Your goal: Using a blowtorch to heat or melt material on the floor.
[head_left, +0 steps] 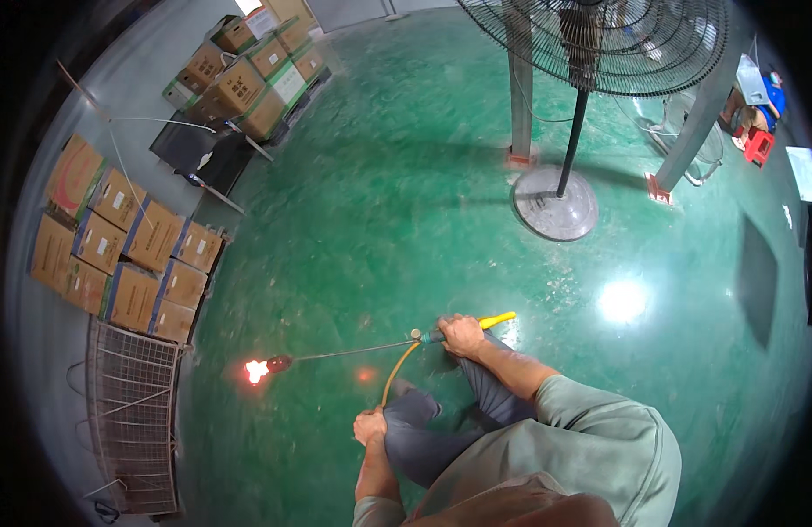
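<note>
My right hand point(463, 335) is wrapped round the dark grip of a long-handled torch point(358, 351). A yellow end piece point(498, 321) sticks out behind that hand. The torch's thin metal rod reaches left to a dark head, where a white-orange glow point(256, 371) burns low over the floor. A small round knob point(416, 335) sits at the front of the grip. From there an orange hose point(397, 371) curves down to my left hand point(369, 426), closed on it beside my bent knee. Past that hand the hose is hidden.
Cardboard boxes point(151, 233) are stacked along the left wall, with a wire rack point(134, 413) nearer me. More boxes point(239, 88) stand at the back left. A pedestal fan point(555, 206) rises ahead, between grey posts. Far right, a person in blue point(772, 95) is by a red stool point(758, 147).
</note>
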The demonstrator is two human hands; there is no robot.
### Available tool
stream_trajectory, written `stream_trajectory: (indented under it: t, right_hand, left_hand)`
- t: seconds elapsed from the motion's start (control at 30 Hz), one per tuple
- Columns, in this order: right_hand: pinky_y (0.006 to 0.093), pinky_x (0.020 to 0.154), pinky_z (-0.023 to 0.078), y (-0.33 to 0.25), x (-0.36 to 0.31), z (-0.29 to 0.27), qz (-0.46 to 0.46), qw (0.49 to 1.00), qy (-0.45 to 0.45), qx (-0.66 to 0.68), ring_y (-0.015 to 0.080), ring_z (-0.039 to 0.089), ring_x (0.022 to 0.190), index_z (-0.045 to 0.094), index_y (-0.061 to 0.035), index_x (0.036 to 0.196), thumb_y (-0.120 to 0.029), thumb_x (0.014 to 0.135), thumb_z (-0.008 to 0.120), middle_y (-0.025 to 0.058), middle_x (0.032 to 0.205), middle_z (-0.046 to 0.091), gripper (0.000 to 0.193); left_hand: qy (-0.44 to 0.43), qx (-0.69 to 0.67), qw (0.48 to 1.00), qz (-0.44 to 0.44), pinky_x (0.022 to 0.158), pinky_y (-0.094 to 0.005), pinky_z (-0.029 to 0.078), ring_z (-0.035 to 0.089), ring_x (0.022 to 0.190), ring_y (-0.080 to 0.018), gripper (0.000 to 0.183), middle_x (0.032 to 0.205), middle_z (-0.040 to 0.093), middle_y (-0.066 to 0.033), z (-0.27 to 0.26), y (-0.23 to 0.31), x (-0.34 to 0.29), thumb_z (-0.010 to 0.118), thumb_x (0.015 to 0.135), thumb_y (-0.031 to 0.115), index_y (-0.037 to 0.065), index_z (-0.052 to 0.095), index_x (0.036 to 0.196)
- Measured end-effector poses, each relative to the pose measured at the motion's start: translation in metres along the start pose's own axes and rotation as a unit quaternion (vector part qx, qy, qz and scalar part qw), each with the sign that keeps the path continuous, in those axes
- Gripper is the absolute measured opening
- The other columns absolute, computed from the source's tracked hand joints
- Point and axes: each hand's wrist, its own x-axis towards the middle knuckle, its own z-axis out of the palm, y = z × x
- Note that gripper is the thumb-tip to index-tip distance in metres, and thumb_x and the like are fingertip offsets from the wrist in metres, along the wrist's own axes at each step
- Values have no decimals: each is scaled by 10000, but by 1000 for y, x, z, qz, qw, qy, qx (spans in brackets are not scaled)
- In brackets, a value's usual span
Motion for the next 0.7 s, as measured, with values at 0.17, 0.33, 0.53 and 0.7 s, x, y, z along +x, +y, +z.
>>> stream_trajectory:
  t: [0.17,0.33,0.53,0.7]
  right_hand:
    - [455,807,567,-6,1,-3,-6,1000,1,4,308,690,962,647,-76,973,-291,759,803,111,948,706,341]
    - [455,825,563,1,1,-4,-2,1000,0,-2,300,684,995,650,-84,982,-290,779,777,105,976,704,316]
    - [460,829,559,-3,1,-1,-3,1000,-7,-5,293,680,1009,651,-91,981,-286,804,731,108,995,701,275]
    - [465,814,561,2,2,1,-4,1000,4,-19,296,688,972,650,-90,975,-293,813,711,107,942,709,267]
  left_hand:
    - [-4,-5,1000,0,932,-455,551,713,1038,-346,406,1084,759,-142,-2,-5,1,706,819,497,171,809,1037]
    - [-14,-5,1000,-1,959,-451,541,708,1057,-339,400,1092,755,-143,-2,2,1,686,827,499,166,807,1015]
    - [-5,9,1000,-1,969,-446,541,700,1081,-343,417,1114,752,-134,1,-6,3,671,847,526,185,799,1050]
    - [-30,4,1000,-6,983,-443,534,688,1119,-344,427,1143,746,-136,-3,1,1,658,861,539,199,796,1080]
